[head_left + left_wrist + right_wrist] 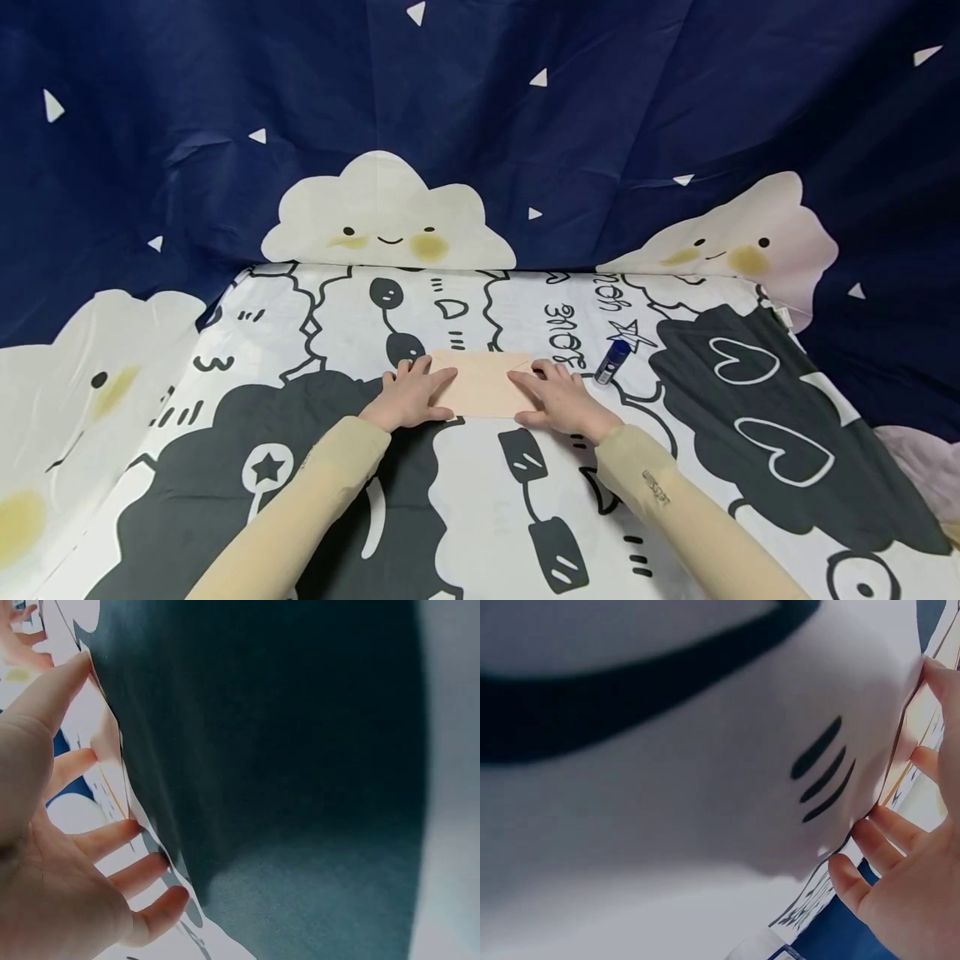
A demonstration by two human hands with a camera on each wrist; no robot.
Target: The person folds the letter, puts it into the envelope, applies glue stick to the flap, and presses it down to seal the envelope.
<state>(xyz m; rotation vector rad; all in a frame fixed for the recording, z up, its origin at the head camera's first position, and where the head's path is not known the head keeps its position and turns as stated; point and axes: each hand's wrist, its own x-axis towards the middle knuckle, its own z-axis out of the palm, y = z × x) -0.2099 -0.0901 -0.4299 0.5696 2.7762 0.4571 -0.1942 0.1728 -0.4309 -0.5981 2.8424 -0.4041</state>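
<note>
A peach-coloured paper envelope (482, 390) lies flat on the patterned cloth, its long side across the head view, with fold lines at its far corners. My left hand (408, 395) rests at its left end, index finger on top and thumb by the near corner. At the opposite end, my right hand (564, 402) mirrors this, index fingertip on the paper and thumb at the near edge. Both wrist views show spread fingers (105, 840) along the envelope's ends. Just beyond the right hand is a blue glue stick (612, 362) with a label.
A black-and-white cartoon cloth (480, 500) covers the work surface. Behind it hangs a dark blue curtain (480, 100) with white triangles and smiling clouds. The cloth's far edge meets the curtain just past the glue stick.
</note>
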